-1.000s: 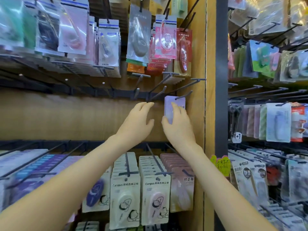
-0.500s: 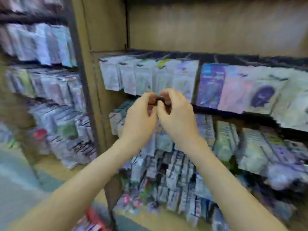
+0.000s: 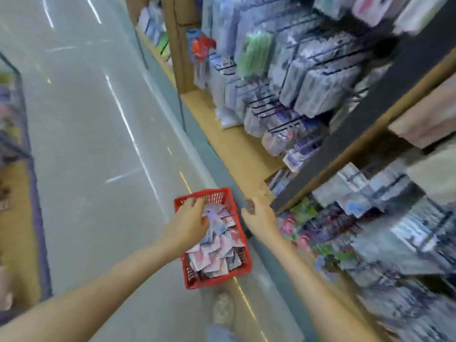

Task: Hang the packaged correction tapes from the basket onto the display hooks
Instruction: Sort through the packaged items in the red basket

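Pick-up step in hand. Red basket (image 3: 214, 280) sitting on floor beside shelf (image 3: 234, 144), holding correction tape packets (image 3: 217, 253). Left hand (image 3: 188, 223) resting on packets, fingers bending; grip unclear in blur. Right hand (image 3: 259, 218) hovering beside basket, loosely open, seemingly holding nothing. Next move likely calling for pinching a single packet.

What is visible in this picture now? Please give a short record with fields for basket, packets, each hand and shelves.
basket: red, on floor
packets: piled inside basket
left hand: reaching into basket, touching packets; grip too blurred to tell
right hand: hovering right of basket; unclear whether it holds anything
shelves: on the right, full of hanging goods
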Available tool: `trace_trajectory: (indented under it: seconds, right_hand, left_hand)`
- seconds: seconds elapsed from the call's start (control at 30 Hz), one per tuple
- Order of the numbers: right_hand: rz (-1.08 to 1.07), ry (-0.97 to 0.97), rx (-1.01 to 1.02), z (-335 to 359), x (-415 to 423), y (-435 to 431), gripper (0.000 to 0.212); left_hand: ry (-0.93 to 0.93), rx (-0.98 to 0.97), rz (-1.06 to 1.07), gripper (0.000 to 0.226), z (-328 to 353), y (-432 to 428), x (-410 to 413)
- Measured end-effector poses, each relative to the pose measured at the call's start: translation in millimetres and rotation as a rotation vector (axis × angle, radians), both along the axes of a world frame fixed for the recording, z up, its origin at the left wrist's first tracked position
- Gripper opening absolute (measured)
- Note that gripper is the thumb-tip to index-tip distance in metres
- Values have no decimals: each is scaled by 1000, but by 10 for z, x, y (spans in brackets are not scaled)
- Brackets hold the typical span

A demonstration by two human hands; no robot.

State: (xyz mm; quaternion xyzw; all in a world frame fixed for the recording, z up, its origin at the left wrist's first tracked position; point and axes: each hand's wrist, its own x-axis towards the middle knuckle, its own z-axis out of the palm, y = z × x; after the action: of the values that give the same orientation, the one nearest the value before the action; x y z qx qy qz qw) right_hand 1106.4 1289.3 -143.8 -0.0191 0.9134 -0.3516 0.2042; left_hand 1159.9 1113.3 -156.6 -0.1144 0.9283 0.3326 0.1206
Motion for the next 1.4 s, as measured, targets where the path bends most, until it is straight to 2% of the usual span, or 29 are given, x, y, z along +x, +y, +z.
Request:
trace_trajectory:
  seconds: [0.1, 0.23, 0.4, 0.57, 0.63, 0.7, 0.77, 0.83, 0.9, 0.93, 1.03, 1.13, 1.23, 1.33, 1.4]
  right_hand:
    - [-34, -192, -21, -1104, -212, -236, 15]
    - [-75, -369, 41, -2585, -210, -413, 28]
    - [-79, -467, 28, -4144, -287, -768, 48]
    - [-171, -435, -15, -5213, -479, -1183, 98]
    - [-278, -435, 12, -5423, -496, -1275, 97]
    - [-349, -428, -25, -5485, -517, -1332, 81]
    - [-342, -474, -95, -5372, -531, -1355, 67]
    - [-365, -553, -202, -5109, -535, -1298, 63]
    - [-409, -603, -377, -4637, -572, -1187, 51]
    - [-402, -609, -468, -4337, -604, -1119, 46]
    - [-373, -587, -603, -3287, -668, -904, 54]
    - [-383, -525, -674, -2163, -702, -669, 63]
    - [-398, -448, -730, -1081, -661, -482, 63]
    - [-427, -295, -782, -67, -572, -316, 72]
    - [-424, -191, -782, 563, -449, -183, 85]
  left_hand:
    - [-121, -5, 105, 33, -928, -431, -110]
    - [-285, 10, 148, 44, -2338, -743, -76]
    - [-347, 44, 106, 48, -3860, -853, -155]
    - [-336, 121, 12, 53, -4861, -844, -202]
    - [-353, 140, -12, 55, -5041, -797, -210]
    - [-366, 203, 34, 58, -5074, -742, -248]
    - [-366, 295, 184, 56, -4991, -704, -298]
    - [-391, 434, 405, 53, -4755, -702, -402]
    - [-445, 639, 567, 55, -4358, -717, -535]
    - [-478, 736, 585, 55, -4119, -730, -601]
    - [-588, 939, 402, 53, -3223, -757, -789]
    - [-594, 1050, 142, 57, -2126, -671, -985]
    - [-462, 985, -115, 48, -1030, -476, -1162]
    - [-301, 860, -296, 69, -106, -281, -1272]
    - [-238, 851, -405, 62, 436, -119, -1302]
